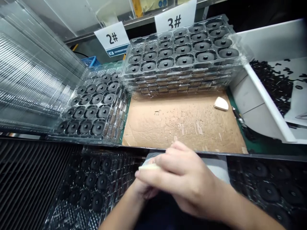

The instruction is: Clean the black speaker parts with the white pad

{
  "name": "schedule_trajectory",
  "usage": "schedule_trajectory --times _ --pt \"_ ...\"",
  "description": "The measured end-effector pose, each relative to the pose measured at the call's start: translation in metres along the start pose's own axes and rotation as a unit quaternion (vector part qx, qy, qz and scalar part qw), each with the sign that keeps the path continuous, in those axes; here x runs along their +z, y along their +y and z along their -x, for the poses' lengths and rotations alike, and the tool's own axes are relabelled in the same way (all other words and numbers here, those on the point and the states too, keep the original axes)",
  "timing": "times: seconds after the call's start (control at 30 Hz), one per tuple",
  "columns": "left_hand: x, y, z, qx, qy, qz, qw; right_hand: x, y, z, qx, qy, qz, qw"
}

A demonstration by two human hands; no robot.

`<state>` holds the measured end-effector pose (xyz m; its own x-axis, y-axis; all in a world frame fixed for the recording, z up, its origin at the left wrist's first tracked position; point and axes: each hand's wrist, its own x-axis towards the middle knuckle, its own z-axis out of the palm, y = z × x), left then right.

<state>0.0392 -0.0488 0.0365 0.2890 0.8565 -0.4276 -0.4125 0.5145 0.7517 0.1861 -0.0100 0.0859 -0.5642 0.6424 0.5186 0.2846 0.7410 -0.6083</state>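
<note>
Far left, a stack of clear ribbed plastic trays (35, 70) runs up the side of the view. Just right of it sits a clear plastic tray (120, 118) holding rows of round black discs with raised centres (98, 127), its front wall near the dark front edge of the table (182, 152). Behind it are a small blue plastic crate (91, 61) and a white card marked "2#" (112, 39). Below that edge, at lower left, lies a clear tray of the same black discs (72, 217).

Centre: a tall stack of clear trays (182, 80), also filled with black discs, stands under a white card marked "3#" (175, 16). Its front edge meets a scuffed brown cardboard sheet (182, 124), which spreads towards the person. A pale wedge-shaped pad (221, 103) lies near the sheet's far right corner, just beside a slim black-and-silver tool (238, 116).

The right hand's grip (184, 179) is curled closed over a pale pad (147, 166), pinched at the fingertips above the table's front edge. The left hand (144, 188) is tucked beneath it, its grip mostly hidden; cannot tell how far it is closed.

Far right, a white-walled bin (271, 83) holds a heap of small black pieces. Lower right, another clear tray of black discs (268, 191) sits below the edge.
</note>
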Motion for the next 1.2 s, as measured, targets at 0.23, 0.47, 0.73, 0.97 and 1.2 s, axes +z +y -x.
schedule_trajectory --times 0.23,0.47,0.73,0.97,1.2 --pt "-0.002 0.0 0.019 -0.089 -0.057 0.202 0.974 0.028 0.118 0.035 0.303 0.118 -0.026 0.945" --pt "-0.013 -0.011 0.043 -0.024 -0.125 0.259 0.958 0.065 0.115 0.077 0.369 0.251 0.039 0.894" --pt "-0.014 -0.015 0.076 0.063 -0.125 0.207 0.968 0.055 0.061 0.077 0.318 0.165 -0.059 0.932" --pt "-0.029 -0.029 0.083 0.382 0.065 -0.308 0.869 0.051 0.018 0.085 0.275 0.114 -0.066 0.952" --pt "-0.039 -0.038 0.089 0.428 0.102 -0.435 0.786 0.058 -0.021 0.087 0.071 0.036 -0.028 0.996"
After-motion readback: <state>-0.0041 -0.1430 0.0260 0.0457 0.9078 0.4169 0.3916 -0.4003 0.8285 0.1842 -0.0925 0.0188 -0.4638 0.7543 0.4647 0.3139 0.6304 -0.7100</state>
